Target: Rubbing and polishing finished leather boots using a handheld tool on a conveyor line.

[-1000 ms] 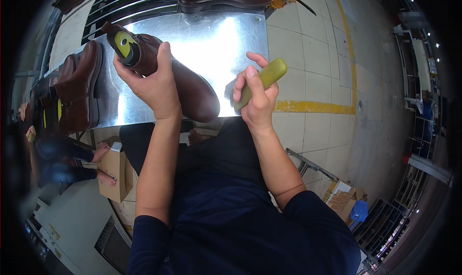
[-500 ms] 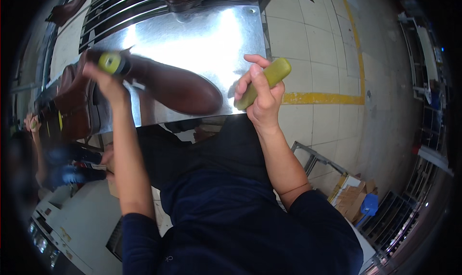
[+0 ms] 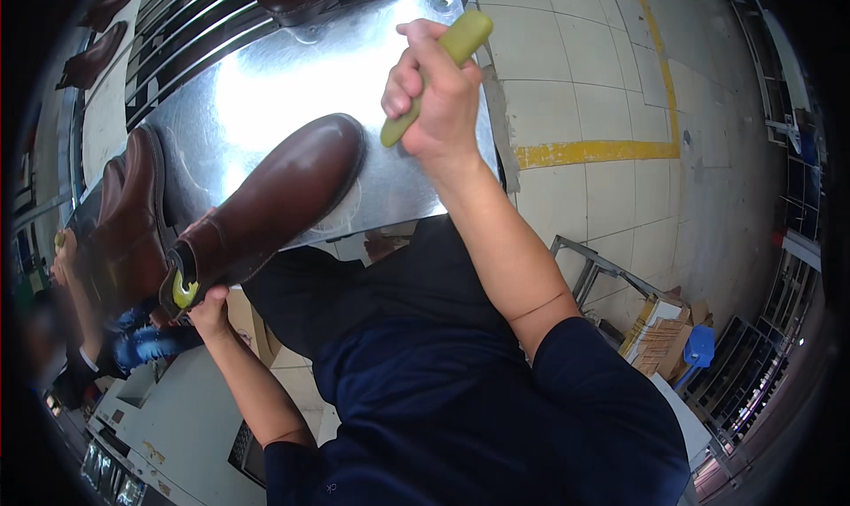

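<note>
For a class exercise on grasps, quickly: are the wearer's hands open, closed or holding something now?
Left hand: holding a brown boot at its ankle end.
Right hand: closed around a yellow-green bar.

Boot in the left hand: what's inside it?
At the open end of the boot, by the left hand, a yellow-green patch shows inside. Anything deeper, toward the toe, is covered by the brown upper and cannot be seen.

Dark navy T-shirt (image 3: 496,400) with soft folds across the front, small pale printed mark (image 3: 332,486) near the left sleeve, short sleeves (image 3: 606,364) with loose hems, bare forearms (image 3: 505,240), black trousers (image 3: 381,285).
</note>
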`<state>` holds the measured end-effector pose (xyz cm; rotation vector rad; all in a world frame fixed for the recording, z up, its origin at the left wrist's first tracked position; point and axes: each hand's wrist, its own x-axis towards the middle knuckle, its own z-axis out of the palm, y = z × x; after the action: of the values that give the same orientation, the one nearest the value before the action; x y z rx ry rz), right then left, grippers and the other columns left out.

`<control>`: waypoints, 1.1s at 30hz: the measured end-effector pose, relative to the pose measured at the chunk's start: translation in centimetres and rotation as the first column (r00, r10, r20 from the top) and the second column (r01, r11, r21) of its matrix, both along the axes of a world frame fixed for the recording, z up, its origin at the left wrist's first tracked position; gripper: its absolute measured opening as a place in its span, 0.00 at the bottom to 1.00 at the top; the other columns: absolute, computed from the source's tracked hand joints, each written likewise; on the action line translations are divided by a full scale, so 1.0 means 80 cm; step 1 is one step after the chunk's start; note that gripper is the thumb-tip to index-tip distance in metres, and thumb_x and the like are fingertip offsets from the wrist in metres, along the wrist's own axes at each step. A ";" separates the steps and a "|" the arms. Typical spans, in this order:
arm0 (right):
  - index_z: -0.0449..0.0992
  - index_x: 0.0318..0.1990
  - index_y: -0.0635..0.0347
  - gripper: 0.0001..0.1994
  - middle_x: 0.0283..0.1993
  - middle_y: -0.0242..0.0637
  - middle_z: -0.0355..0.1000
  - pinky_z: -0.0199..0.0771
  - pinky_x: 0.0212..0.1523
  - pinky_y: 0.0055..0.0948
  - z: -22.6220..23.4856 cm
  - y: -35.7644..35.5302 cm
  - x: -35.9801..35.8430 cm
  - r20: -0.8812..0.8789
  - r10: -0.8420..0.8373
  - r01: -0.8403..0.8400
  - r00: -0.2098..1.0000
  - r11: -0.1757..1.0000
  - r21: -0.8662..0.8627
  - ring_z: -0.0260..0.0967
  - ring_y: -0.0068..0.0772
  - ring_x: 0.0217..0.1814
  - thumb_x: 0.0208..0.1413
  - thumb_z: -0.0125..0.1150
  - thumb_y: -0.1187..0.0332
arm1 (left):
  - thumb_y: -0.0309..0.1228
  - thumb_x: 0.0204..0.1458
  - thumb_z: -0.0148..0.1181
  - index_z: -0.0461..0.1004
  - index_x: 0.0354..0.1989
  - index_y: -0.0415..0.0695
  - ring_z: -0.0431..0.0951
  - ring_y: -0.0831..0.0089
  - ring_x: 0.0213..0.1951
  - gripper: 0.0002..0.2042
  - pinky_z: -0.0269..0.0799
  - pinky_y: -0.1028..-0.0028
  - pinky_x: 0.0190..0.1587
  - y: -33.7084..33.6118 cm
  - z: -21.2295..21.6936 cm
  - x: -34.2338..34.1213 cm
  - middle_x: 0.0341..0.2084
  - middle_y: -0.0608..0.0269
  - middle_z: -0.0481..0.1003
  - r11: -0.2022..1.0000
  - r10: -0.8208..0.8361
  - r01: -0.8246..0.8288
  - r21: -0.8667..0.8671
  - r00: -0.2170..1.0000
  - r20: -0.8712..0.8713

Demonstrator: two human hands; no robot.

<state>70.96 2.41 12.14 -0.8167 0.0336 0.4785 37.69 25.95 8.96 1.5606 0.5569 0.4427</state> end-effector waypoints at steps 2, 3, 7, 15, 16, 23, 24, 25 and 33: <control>0.72 0.43 0.60 0.10 0.18 0.27 0.57 0.58 0.16 0.27 -0.002 0.014 0.001 -0.014 -0.010 0.010 1.000 1.000 0.027 0.58 0.23 0.15 0.64 0.61 0.63 | 0.53 0.31 0.84 0.57 0.71 0.39 0.63 0.53 0.69 0.59 0.53 0.55 0.74 -0.009 0.007 0.006 0.68 0.44 0.63 0.991 0.032 -0.030 -0.130 0.999 0.009; 0.72 0.43 0.59 0.10 0.17 0.27 0.57 0.58 0.16 0.27 -0.004 0.019 0.000 -0.012 0.016 -0.016 1.000 0.999 0.042 0.57 0.23 0.14 0.65 0.61 0.63 | 0.53 0.29 0.85 0.57 0.71 0.39 0.63 0.53 0.69 0.60 0.53 0.55 0.74 -0.011 0.013 0.006 0.68 0.45 0.63 0.990 0.032 -0.037 -0.134 0.999 -0.041; 0.71 0.39 0.58 0.10 0.16 0.27 0.56 0.57 0.16 0.27 -0.007 0.029 -0.002 -0.024 0.045 -0.044 0.999 0.998 0.039 0.55 0.22 0.13 0.65 0.60 0.61 | 0.54 0.26 0.85 0.57 0.71 0.39 0.64 0.54 0.69 0.62 0.57 0.55 0.73 -0.002 0.019 0.010 0.69 0.48 0.63 0.996 -0.032 0.019 -0.089 0.989 -0.146; 0.71 0.35 0.57 0.11 0.15 0.27 0.57 0.56 0.15 0.27 -0.008 0.032 -0.008 0.015 0.015 -0.014 1.000 1.000 -0.019 0.55 0.24 0.13 0.67 0.58 0.61 | 0.53 0.30 0.85 0.68 0.65 0.36 0.68 0.50 0.66 0.53 0.61 0.53 0.71 -0.011 0.020 0.030 0.64 0.43 0.68 0.999 -0.043 0.042 -0.022 0.998 -0.035; 0.70 0.35 0.57 0.11 0.15 0.28 0.57 0.56 0.15 0.27 -0.010 0.033 -0.008 0.019 -0.008 0.008 1.000 1.000 -0.001 0.55 0.24 0.13 0.67 0.58 0.61 | 0.52 0.32 0.84 0.71 0.63 0.36 0.70 0.49 0.65 0.49 0.62 0.52 0.70 -0.011 0.020 0.031 0.62 0.42 0.71 0.997 -0.066 0.067 0.032 0.997 -0.027; 0.71 0.37 0.60 0.09 0.19 0.26 0.62 0.56 0.18 0.22 -0.006 0.061 -0.052 0.517 -0.223 0.371 0.826 0.907 -0.202 0.57 0.18 0.17 0.67 0.60 0.64 | 0.50 0.39 0.82 0.71 0.63 0.38 0.73 0.48 0.63 0.44 0.65 0.50 0.68 -0.014 0.007 0.030 0.60 0.42 0.73 0.995 -0.077 0.074 0.072 0.996 0.041; 0.72 0.38 0.63 0.10 0.21 0.27 0.64 0.55 0.19 0.21 -0.025 0.067 -0.052 0.722 -0.209 0.458 0.660 0.873 -0.166 0.57 0.16 0.19 0.66 0.62 0.65 | 0.50 0.39 0.82 0.71 0.63 0.38 0.73 0.48 0.63 0.44 0.65 0.50 0.68 -0.018 0.010 0.028 0.60 0.42 0.73 0.993 -0.098 0.095 0.072 0.994 0.040; 0.72 0.38 0.62 0.11 0.21 0.27 0.64 0.55 0.19 0.21 -0.023 0.071 -0.048 0.694 -0.172 0.427 0.699 0.879 -0.213 0.57 0.16 0.18 0.66 0.63 0.63 | 0.49 0.39 0.82 0.69 0.65 0.39 0.72 0.51 0.63 0.45 0.65 0.53 0.68 -0.022 0.011 0.024 0.61 0.44 0.72 0.999 -0.021 0.021 0.030 1.000 -0.008; 0.65 0.30 0.52 0.18 0.17 0.26 0.56 0.57 0.17 0.26 -0.017 0.038 0.010 -0.123 -0.091 0.096 0.988 0.995 0.034 0.55 0.23 0.14 0.67 0.59 0.52 | 0.42 0.44 0.82 0.65 0.67 0.40 0.72 0.60 0.61 0.44 0.67 0.61 0.66 -0.023 -0.040 -0.044 0.61 0.55 0.72 0.967 0.192 -0.174 0.188 0.978 -0.081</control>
<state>71.79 5.41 10.75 -0.7425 0.1733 0.4378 34.18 24.10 5.79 1.7176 0.7589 0.5713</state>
